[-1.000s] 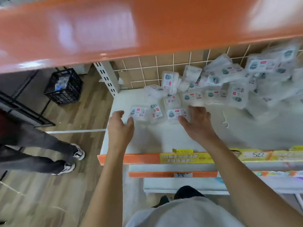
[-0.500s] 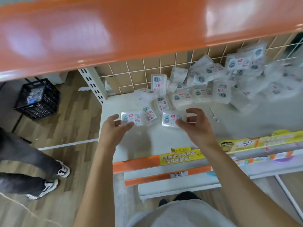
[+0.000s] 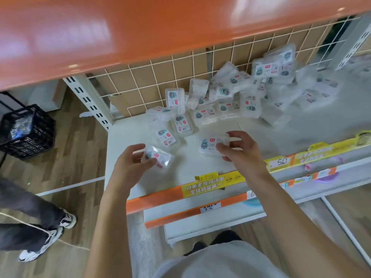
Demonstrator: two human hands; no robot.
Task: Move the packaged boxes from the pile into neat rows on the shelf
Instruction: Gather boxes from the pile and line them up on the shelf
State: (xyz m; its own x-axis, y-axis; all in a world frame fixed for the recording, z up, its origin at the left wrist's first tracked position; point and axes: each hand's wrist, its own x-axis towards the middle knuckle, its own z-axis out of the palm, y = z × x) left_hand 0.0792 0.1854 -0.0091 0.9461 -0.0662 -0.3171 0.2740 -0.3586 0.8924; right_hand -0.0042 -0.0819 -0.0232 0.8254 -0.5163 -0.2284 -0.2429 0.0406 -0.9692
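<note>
1. On the white shelf point(image 3: 200, 165), under a big orange shelf board point(image 3: 140, 27), both hands are busy with one packaged box each
2. Left hand point(image 3: 128, 167) has its fingers and thumb curled round a small clear box point(image 3: 157, 157), tilted and lifted a bit off the shelf near the left front corner
3. Right hand point(image 3: 241, 151) pinches another box point(image 3: 210, 145) at its right end, label facing up; can't tell if it's resting on the shelf or just off it
4. Two more loose boxes point(image 3: 167, 137) lie flat just behind the left hand's one, angled every which way, no row going
5. Main pile point(image 3: 261, 93) is heaped at the back right against the wire grid panel point(image 3: 160, 77), boxes leaning and stacked on each other
6. Front edge of the shelf carries an orange strip with a yellow label point(image 3: 204, 186) and a price tag point(image 3: 281, 162) reading 5.0
7. Off to the left on the wood floor: a black crate point(image 3: 26, 133) and somebody's legs in dark trousers and sneakers point(image 3: 40, 251)
</note>
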